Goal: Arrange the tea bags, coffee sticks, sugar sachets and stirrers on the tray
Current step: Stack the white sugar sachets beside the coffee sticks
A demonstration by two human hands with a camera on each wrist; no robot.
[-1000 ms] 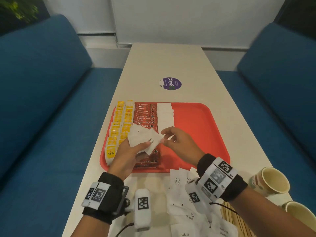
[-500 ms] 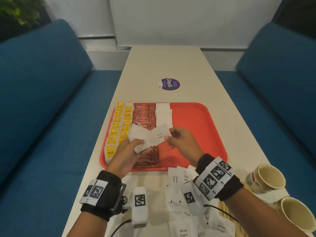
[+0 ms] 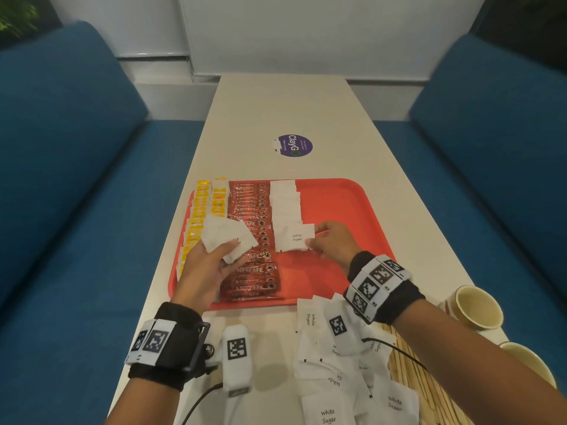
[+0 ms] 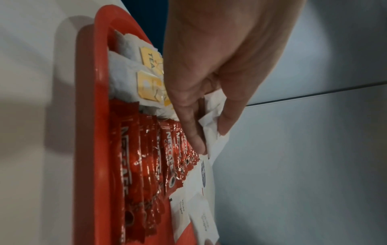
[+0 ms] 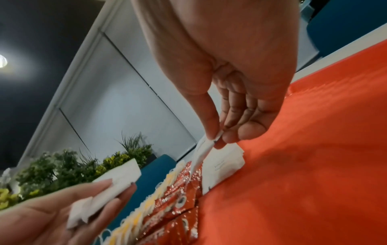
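A red tray [image 3: 343,210] holds a column of yellow tea bags [image 3: 199,210], a column of red coffee sticks [image 3: 251,228] and a column of white sugar sachets [image 3: 283,204]. My right hand [image 3: 331,246] pinches one white sugar sachet [image 3: 294,237] by its right edge, low over the near end of the sugar column; thumb and forefinger grip the sachet's edge [image 5: 206,144]. My left hand [image 3: 208,265] holds a small stack of sugar sachets [image 3: 227,240] above the coffee sticks, its fingers [image 4: 194,132] curled around the sachet stack [image 4: 211,131].
Loose white sugar sachets [image 3: 337,363] lie on the table in front of the tray. Wooden stirrers [image 3: 411,372] lie at the near right, partly under my right arm. Two paper cups [image 3: 478,308] stand at the right edge. Blue benches flank the table.
My right hand drew one sachet out of the left hand's stack and carried it right and down to the sugar column. The left hand stayed over the coffee sticks.
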